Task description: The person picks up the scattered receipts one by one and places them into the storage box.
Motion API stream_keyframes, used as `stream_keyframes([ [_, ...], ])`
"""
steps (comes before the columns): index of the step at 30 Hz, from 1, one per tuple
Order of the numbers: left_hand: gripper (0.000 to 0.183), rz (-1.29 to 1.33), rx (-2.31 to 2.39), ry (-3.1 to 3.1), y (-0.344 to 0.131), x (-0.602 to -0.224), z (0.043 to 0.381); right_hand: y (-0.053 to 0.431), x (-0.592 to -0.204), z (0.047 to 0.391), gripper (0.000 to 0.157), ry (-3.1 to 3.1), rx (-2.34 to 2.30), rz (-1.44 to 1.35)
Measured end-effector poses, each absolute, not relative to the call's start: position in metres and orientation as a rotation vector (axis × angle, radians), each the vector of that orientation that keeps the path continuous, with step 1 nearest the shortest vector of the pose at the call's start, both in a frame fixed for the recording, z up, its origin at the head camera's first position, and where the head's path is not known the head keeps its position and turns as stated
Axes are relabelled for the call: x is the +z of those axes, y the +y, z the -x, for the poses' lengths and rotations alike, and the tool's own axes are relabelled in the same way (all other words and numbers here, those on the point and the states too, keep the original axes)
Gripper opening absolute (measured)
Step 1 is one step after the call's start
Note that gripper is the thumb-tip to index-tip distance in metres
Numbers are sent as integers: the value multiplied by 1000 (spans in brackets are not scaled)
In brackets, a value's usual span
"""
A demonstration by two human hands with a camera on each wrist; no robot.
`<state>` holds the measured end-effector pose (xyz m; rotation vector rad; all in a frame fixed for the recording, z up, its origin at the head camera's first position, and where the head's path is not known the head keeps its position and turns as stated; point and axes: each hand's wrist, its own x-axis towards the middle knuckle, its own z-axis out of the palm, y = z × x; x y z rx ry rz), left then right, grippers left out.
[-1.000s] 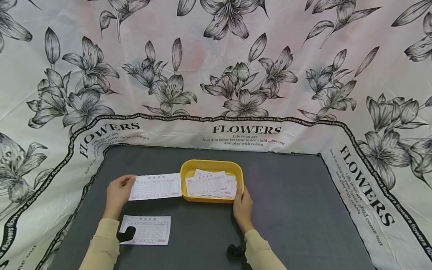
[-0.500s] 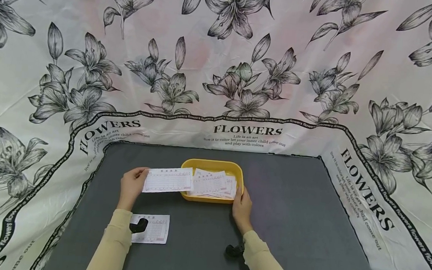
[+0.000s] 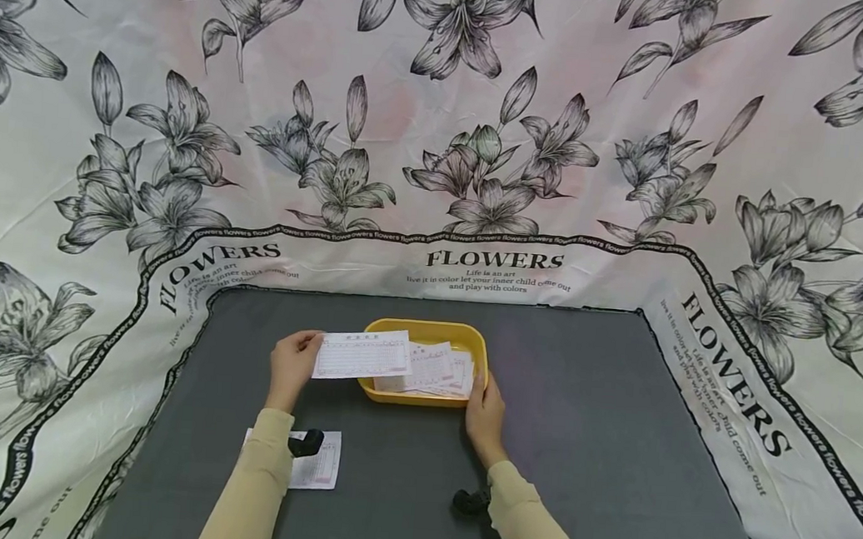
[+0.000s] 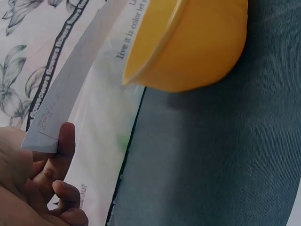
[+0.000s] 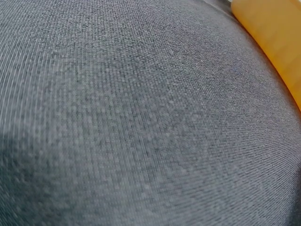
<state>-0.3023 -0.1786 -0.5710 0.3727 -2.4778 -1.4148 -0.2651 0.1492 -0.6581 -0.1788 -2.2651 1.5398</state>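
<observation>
My left hand (image 3: 292, 368) pinches a white printed paper form (image 3: 362, 354) by its left edge. The form's right part hangs over the yellow tray (image 3: 422, 400); in the left wrist view the sheet (image 4: 70, 75) slants up from thumb and fingers, with the tray's wall (image 4: 202, 56) beside it. Several similar forms (image 3: 439, 369) lie overlapping inside the tray. At the tray's right front corner, my right hand (image 3: 486, 419) grips its side. Only a strip of the tray (image 5: 277, 37) shows in the right wrist view, with the hand out of sight.
Another printed form (image 3: 320, 465) lies on the grey table surface (image 3: 614, 449), partly hidden by the left sleeve (image 3: 255, 474). A white flower-printed cloth (image 3: 498, 182) rises behind and borders the surface on both sides.
My left hand has moved right and slightly up with the form, carrying it from beside the tray to over its left half. The right hand and tray stay in place.
</observation>
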Motion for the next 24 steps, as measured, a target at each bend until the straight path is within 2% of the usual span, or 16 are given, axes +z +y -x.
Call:
stream_keyframes([
  [24,26,-370,-1373,-2585,-149,-576,311,147,-660,267,43,-2261,1540,179],
])
